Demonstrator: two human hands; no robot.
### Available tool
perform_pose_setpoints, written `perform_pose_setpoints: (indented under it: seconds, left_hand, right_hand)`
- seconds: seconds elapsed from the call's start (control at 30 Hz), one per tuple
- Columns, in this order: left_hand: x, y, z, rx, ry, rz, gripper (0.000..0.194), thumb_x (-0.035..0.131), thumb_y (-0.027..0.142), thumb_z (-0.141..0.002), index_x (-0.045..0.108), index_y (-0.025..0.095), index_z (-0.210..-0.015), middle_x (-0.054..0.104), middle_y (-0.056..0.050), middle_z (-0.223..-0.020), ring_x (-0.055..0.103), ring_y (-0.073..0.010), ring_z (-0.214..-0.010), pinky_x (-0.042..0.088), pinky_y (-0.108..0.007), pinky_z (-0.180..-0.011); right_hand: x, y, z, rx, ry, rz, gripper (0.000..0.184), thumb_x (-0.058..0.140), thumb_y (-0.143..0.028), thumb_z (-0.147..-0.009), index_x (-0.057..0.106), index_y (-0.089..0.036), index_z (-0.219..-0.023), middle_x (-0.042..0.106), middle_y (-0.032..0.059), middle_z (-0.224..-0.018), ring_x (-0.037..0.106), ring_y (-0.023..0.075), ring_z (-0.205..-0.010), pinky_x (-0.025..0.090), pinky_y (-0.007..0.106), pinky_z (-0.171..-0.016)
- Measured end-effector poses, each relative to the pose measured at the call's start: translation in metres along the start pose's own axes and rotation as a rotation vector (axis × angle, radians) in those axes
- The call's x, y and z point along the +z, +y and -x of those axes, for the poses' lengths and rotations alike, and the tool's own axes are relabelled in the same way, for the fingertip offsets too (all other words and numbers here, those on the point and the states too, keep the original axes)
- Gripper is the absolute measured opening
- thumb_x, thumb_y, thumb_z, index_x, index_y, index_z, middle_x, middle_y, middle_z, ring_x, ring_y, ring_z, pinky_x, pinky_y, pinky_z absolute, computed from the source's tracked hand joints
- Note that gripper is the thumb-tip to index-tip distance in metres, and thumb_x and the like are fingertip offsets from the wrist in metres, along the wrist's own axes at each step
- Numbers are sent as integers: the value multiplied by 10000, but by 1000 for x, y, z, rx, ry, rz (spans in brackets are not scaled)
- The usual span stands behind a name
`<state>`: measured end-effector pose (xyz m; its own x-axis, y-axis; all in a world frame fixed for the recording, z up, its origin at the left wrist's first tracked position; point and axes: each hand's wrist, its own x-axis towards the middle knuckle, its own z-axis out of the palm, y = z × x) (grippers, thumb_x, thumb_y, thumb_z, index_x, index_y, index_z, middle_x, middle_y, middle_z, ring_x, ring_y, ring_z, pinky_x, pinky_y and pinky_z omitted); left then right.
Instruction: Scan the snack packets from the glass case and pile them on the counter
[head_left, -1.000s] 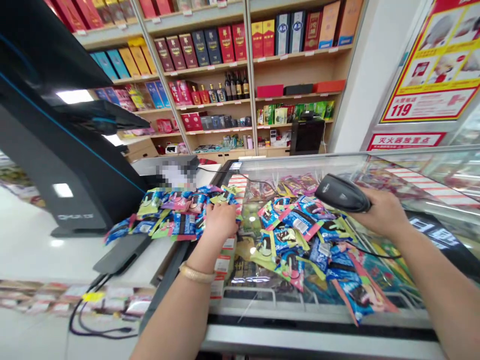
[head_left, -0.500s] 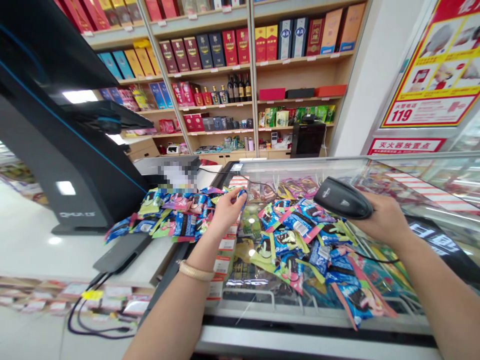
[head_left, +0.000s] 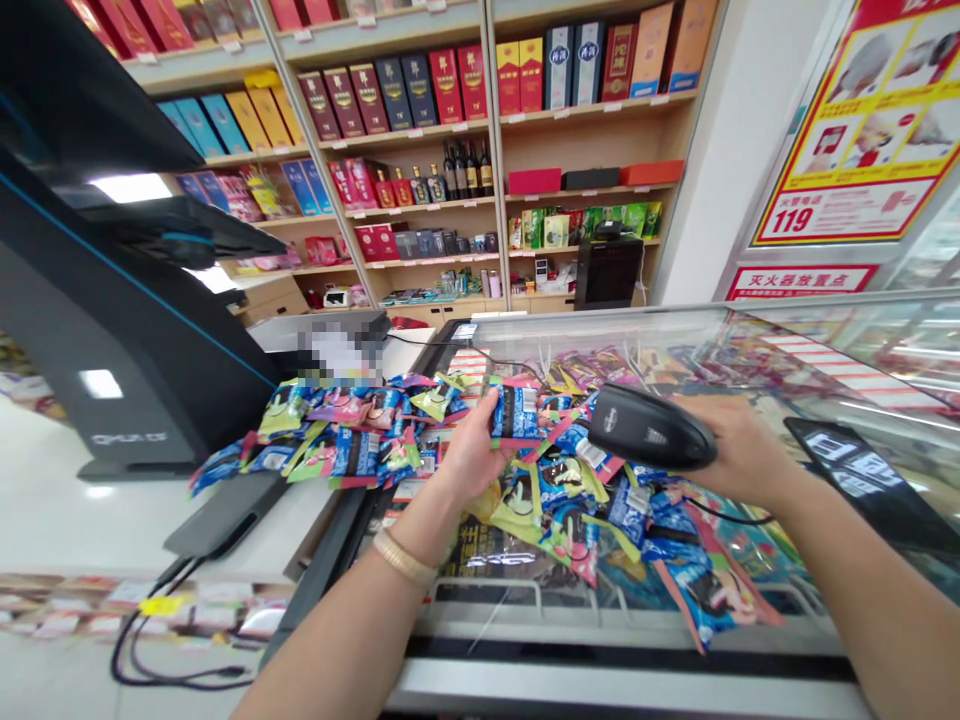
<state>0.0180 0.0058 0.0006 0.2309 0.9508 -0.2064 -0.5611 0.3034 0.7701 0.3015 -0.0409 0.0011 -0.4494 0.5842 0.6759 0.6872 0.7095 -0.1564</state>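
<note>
Held in my left hand (head_left: 474, 452) is a blue and pink snack packet (head_left: 516, 412), its white barcode patch facing up. My right hand (head_left: 739, 445) grips a black barcode scanner (head_left: 649, 428), whose head points left toward that packet, a short gap apart. Below both hands a loose pile of similar snack packets (head_left: 585, 490) lies on the glass freezer top (head_left: 525, 620). More packets (head_left: 352, 445) are heaped to the left, across the counter edge and the freezer's dark frame. The scanner's cord (head_left: 731, 514) hangs beneath my right hand.
A dark checkout terminal (head_left: 127, 330) stands on the white counter (head_left: 45, 500) at left. In front of it lies a flat grey box (head_left: 225, 515) with cables. A black display panel (head_left: 870, 480) sits at right. Shelves of boxes and bottles (head_left: 469, 168) rise behind.
My left hand has moved right and turned, bringing the packet's barcode into view. The scanner in my right hand has shifted left and slightly down, closer to the packet. The view has shifted slightly.
</note>
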Motion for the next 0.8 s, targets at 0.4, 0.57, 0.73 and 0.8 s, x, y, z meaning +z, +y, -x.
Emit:
perform_pose_setpoints:
  seconds: [0.4, 0.57, 0.73, 0.8]
  left_hand:
    - [-11, -11, -6, 41, -48, -115, 280, 569, 340, -999, 710, 108, -1065, 796, -116, -941, 773, -212, -776, 659, -372, -762]
    - [-12, -12, -6, 107, -70, -240, 344, 578, 431, -977, 716, 126, -1056, 791, -126, -984, 770, -266, -906, 642, -451, -847]
    - [-11, -16, 2, 433, -167, -523, 347, 657, 446, -924, 745, 214, -1166, 732, -88, -1265, 575, -280, -1348, 434, -427, -1174]
    - [-11, -20, 6, 568, -229, -694, 385, 656, 417, -928, 721, 228, -1256, 677, -90, -1353, 516, -268, -1398, 346, -400, -1228]
  right_hand:
    - [-1, -8, -4, 72, -88, 13, 197, 620, -280, -805, 749, -227, -945, 786, 39, -834, 728, 181, -711, 519, 236, -627]
    - [0, -3, -2, 97, -52, -26, 254, 635, -307, -808, 755, -211, -1011, 792, 57, -863, 736, 201, -743, 549, 268, -674]
    - [-7, 14, 2, 86, 88, 110, 182, 658, -368, -830, 704, -191, -839, 734, 58, -702, 681, 199, -595, 491, 273, -559]
    - [-9, 22, 4, 118, 140, 193, 185, 659, -371, -823, 696, -190, -826, 725, 71, -680, 674, 211, -567, 474, 283, -544]
